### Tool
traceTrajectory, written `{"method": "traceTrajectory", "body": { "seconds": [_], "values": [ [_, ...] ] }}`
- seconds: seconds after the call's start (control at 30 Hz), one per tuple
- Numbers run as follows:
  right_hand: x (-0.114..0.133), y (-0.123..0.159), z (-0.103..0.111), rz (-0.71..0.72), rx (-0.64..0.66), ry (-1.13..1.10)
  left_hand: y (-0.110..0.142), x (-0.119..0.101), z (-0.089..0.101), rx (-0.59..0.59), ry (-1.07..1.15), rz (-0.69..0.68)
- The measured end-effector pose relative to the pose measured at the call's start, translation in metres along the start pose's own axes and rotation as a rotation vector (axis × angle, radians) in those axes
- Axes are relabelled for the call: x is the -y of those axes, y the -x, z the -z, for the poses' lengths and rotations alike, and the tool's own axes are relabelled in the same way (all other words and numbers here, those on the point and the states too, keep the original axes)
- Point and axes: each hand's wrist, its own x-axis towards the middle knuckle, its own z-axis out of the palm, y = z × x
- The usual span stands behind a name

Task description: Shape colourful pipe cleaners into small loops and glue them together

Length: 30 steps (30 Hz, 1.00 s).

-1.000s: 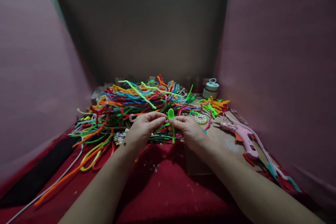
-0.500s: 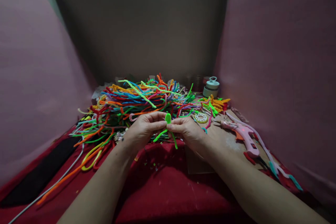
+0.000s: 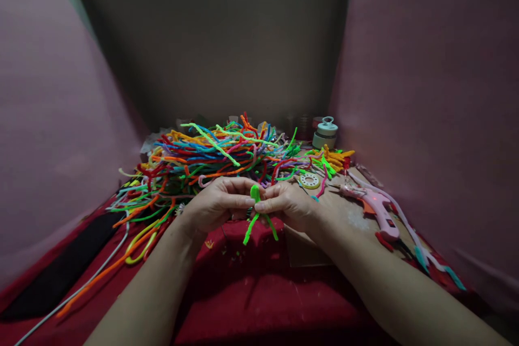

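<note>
A bright green pipe cleaner (image 3: 255, 193), bent into a narrow loop at the top with two loose ends hanging below, is held up over the front of the red cloth. My left hand (image 3: 221, 201) pinches it from the left with thumb and fingers. From the other side my right hand (image 3: 288, 205) closes thumb and forefinger on it just under the loop. The fingertips of both hands meet around its middle and hide the part where the ends cross.
Behind my hands lies a big heap of coloured pipe cleaners (image 3: 194, 151). At right are a pink glue gun (image 3: 381, 210), a tape roll (image 3: 310, 181) and a pale green jar (image 3: 325, 134). A black strip (image 3: 60, 270) lies on the red cloth (image 3: 259, 303) at left.
Both hands have come slightly lower with the green pipe cleaner. Its two ends now hang lower, the left one pointing more steeply down.
</note>
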Motion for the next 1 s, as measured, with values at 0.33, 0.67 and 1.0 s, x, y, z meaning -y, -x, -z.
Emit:
{"method": "traceTrajectory", "body": {
  "seconds": [0.33,0.67,1.0],
  "values": [
    [0.003,-0.001,-0.001,0.057,-0.015,0.049,0.001,0.000,-0.001,-0.044,-0.090,-0.082],
    [0.002,-0.001,-0.007,0.145,-0.231,0.209,0.000,-0.001,-0.015,-0.344,-0.432,-0.182],
    [-0.007,-0.006,-0.005,0.166,-0.286,0.197,-0.005,0.006,-0.022,-0.471,-0.573,-0.263]
  ]
}}
